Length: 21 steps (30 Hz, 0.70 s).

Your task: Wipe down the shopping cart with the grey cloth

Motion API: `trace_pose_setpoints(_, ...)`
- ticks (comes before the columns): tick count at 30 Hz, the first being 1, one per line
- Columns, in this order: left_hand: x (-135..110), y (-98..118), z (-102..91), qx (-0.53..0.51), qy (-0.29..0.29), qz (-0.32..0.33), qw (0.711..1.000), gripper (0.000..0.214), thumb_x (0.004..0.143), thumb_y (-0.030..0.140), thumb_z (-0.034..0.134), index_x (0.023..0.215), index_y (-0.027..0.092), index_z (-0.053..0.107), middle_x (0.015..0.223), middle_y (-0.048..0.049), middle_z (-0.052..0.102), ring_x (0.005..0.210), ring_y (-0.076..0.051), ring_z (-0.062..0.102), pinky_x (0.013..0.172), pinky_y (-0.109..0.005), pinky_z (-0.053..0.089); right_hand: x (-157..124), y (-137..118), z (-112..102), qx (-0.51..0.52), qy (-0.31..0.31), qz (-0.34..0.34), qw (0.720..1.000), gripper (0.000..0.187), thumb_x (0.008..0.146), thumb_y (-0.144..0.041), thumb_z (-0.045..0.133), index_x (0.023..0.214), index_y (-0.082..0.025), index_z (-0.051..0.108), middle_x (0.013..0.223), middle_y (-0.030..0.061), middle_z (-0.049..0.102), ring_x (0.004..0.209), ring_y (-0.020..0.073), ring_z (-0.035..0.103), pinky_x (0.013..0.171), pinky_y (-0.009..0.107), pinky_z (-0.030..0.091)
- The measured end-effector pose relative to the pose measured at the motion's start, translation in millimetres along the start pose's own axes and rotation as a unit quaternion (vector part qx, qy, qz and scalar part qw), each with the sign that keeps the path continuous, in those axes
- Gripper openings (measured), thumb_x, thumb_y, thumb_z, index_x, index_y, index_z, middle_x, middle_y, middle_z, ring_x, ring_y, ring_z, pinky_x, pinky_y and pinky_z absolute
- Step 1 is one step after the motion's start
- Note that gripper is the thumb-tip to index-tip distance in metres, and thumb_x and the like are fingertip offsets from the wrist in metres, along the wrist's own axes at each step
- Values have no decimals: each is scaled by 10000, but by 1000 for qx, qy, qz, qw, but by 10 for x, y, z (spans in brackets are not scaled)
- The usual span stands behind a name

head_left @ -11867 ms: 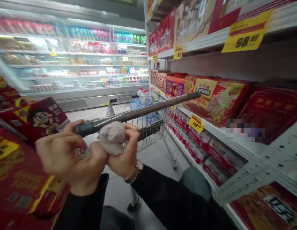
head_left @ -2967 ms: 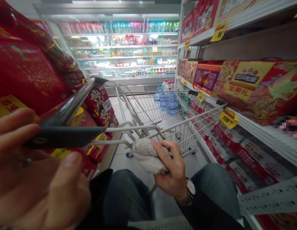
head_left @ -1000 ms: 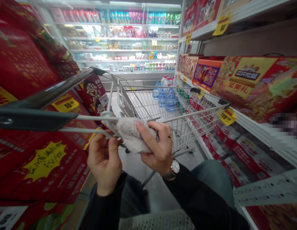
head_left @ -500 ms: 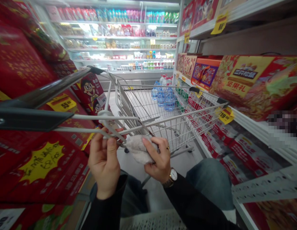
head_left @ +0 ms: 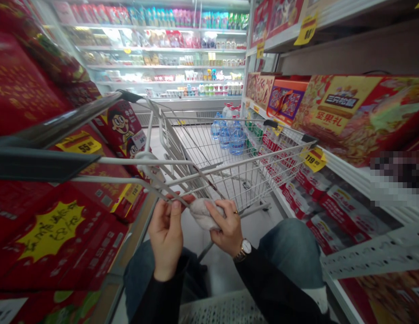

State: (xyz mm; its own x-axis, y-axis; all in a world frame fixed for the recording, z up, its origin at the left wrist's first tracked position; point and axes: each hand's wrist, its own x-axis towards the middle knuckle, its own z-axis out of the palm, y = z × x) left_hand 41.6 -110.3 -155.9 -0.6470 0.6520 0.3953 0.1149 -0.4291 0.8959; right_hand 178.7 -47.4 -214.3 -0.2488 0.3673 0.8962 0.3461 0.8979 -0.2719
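A metal shopping cart (head_left: 209,171) stands in front of me, its side toward my hands. My right hand (head_left: 227,225), with a watch at the wrist and a ring, is closed on a crumpled greyish-white cloth (head_left: 205,215). That cloth is wrapped against the cart's slanting frame tube (head_left: 162,185), near its lower end. Just left of the cloth, my left hand (head_left: 167,236) has its fingers curled around the same tube, thumb on the near side. Some left fingertips show behind the tube. The cart's dark handle (head_left: 43,162) reaches in from the left.
Red gift boxes (head_left: 67,225) are stacked close on the left. A shelf (head_left: 358,180) with snack boxes and price tags runs along the right. Large water bottles (head_left: 236,137) stand on the floor beyond the cart, before a lit refrigerated display (head_left: 162,67). My knees flank my hands.
My left hand has slid right and down along the tube toward the cloth. The cloth and right hand have shifted slightly right and down. The view has moved a little.
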Motion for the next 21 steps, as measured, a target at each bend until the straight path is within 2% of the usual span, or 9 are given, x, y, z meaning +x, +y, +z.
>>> trace_pose_setpoints(3,-5,-4,-9,20,32,2,999,328,873,441,685,1112,218,654,1097,-40,700,1024,-149,663,911,-232,541,352,-132,-63,-1,41,-50,998,715,772,-137,518,1479,-245,488,1188,102,540,1083,247,527,911,412,552)
trace_pose_setpoints(5,-10,-24,-48,41,37,2,998,331,874,457,678,1096,213,667,1088,-28,694,1038,-147,647,922,-218,517,582,-215,-82,1,62,-52,997,717,785,-149,531,1488,-271,468,1205,91,538,1085,241,533,928,404,550)
trace_pose_setpoints(7,-9,-50,-99,58,42,-4,997,351,875,475,669,1100,206,675,1069,-26,693,1022,-152,643,918,-227,513,672,-247,-64,5,73,-53,996,723,776,-149,541,1483,-287,470,1208,85,535,1080,244,532,928,404,549)
trace_pose_setpoints(10,11,-83,-146,55,48,-19,997,366,856,477,691,1107,210,685,1055,-22,692,977,-147,646,876,-224,527,444,-181,39,25,68,-40,997,763,727,-127,534,1473,-281,484,1203,89,525,1070,252,520,910,420,547)
trace_pose_setpoints(14,50,-84,-97,27,65,-4,998,343,833,478,718,1058,220,701,1018,-8,691,894,-128,642,802,-212,558,-159,23,193,39,26,52,998,843,641,-98,485,1469,-252,490,1192,102,525,1057,251,519,873,431,551)
trace_pose_setpoints(16,63,-67,-54,23,73,7,997,350,828,487,720,1047,214,703,1011,-9,694,865,-123,637,773,-210,567,-308,68,199,23,-10,80,996,849,628,-105,489,1465,-249,500,1181,104,531,1055,256,514,872,444,551)
trace_pose_setpoints(18,69,-56,-27,24,75,12,997,365,821,491,726,1039,199,703,1000,-12,694,829,-114,627,762,-213,572,-254,35,145,10,-25,73,997,840,640,-125,505,1470,-255,496,1184,102,536,1050,258,512,874,446,553)
trace_pose_setpoints(21,69,-72,-43,16,79,9,997,382,804,471,751,1058,191,702,991,-10,689,788,-93,606,777,-204,567,129,-99,19,2,3,23,1000,810,697,-174,538,1497,-275,460,1218,94,533,1073,256,511,897,428,553)
